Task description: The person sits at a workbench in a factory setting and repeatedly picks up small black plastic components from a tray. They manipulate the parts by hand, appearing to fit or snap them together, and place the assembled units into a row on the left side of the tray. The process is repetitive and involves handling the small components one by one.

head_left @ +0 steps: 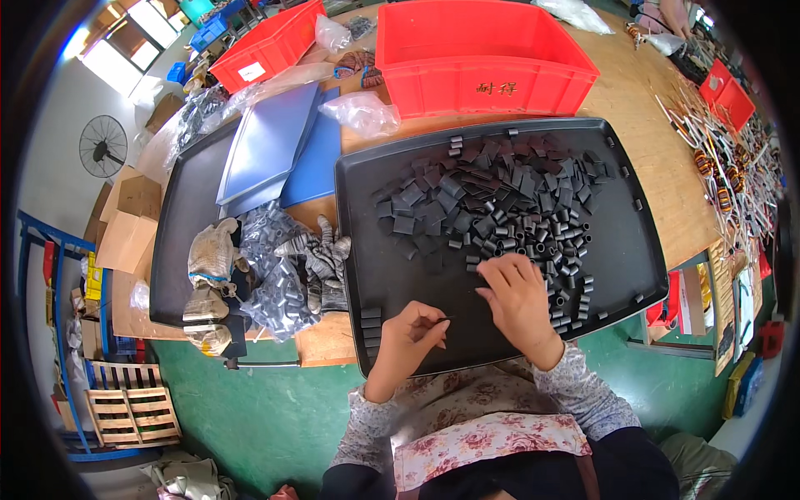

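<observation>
My left hand [407, 340] is closed in a pinch above the near left of a black tray [392, 287]. A thin dark edge shows at its fingertips; it looks like a small flat black piece [447, 318]. My right hand [523, 310] is open over the near middle of the tray, thumb apart from the bent fingers. Its fingertips are at the edge of a heap of short black tubes [533, 237]; whether they touch any is hidden. Behind the tubes lie many flat black rectangular pieces [450, 192]. Several black pieces [372, 332] stand in a column along the tray's left edge.
A red bin [492, 83] stands behind the tray, another red bin [267, 46] farther left. Beside the tray are bagged grey parts [279, 292], work gloves [210, 258] and blue sheets [267, 142]. Wires and coils [725, 167] fill the right side.
</observation>
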